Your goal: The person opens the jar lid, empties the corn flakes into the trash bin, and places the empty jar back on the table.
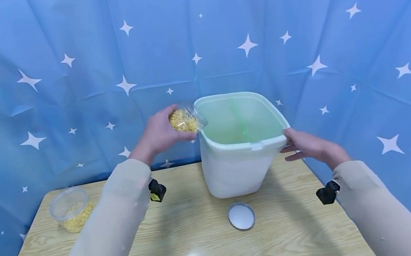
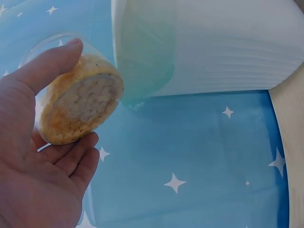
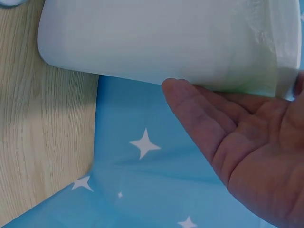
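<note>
My left hand (image 1: 163, 130) grips a clear plastic jar (image 1: 185, 121) partly filled with small yellow dry pieces. The jar is tipped on its side, its mouth end overlapping the left rim of a white trash bin (image 1: 232, 168) in the head view. Thumb and fingers wrap the jar's sides, and its round base (image 2: 88, 102) faces the left wrist camera. A pale green liner (image 1: 244, 117) covers the inside of the bin. At the bin's right front corner my right hand (image 1: 306, 145) holds the rim, with fingers (image 3: 190, 97) along the outer wall.
A round lid (image 1: 241, 216) lies on the wooden table (image 1: 208, 240) in front of the bin. Another clear tub (image 1: 70, 209) with yellow pieces stands at the table's left, beside my left sleeve. A blue star-printed curtain (image 1: 73, 91) hangs behind.
</note>
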A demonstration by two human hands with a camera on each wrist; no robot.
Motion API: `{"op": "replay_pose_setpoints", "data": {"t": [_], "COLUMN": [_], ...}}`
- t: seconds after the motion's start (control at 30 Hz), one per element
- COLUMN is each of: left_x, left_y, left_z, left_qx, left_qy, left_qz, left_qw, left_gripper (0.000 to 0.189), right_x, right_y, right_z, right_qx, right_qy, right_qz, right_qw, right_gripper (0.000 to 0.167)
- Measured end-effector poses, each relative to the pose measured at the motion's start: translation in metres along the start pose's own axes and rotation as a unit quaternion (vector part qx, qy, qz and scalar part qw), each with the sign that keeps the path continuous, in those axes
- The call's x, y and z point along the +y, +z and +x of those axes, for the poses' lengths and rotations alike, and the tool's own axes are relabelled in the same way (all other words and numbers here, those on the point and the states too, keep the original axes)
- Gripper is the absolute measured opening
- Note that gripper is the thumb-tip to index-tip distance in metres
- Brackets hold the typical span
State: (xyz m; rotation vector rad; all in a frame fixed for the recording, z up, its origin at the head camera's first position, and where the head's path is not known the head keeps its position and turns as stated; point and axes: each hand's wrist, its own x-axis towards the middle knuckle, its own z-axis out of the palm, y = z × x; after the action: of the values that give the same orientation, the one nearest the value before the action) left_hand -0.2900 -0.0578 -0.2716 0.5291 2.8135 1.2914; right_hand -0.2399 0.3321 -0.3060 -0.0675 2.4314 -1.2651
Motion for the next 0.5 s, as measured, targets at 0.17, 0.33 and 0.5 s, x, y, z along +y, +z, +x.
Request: {"op": "replay_pose_setpoints", "data": {"t": [0.17,0.33,0.5], "left_x": [0.003,0.006,0.011], "left_y": [-0.004,-0.004,-0.001], "left_z": [0.001,0.002,0.004], "left_qx": [0.012,0.022,0.031], "left_qy": [-0.014,-0.024,-0.016], "left_qz": [-0.013,-0.020,-0.005], "left_qw": [0.9997,0.9993,0.9994], "left_gripper": [0.104,0.096,0.096], "right_x": [-0.004,-0.003,-0.002], "right_y": [0.005,0.007,0.008], "right_z": [0.004,0.004,0.006], "right_qx": [-0.011,-0.015,-0.015], "right_qy": [0.001,0.004,-0.003], "right_qz": [0.002,0.006,0.017], "right_qw": [0.9999,0.9999,0.9997], "right_gripper": [0.062,0.064,0.063]}}
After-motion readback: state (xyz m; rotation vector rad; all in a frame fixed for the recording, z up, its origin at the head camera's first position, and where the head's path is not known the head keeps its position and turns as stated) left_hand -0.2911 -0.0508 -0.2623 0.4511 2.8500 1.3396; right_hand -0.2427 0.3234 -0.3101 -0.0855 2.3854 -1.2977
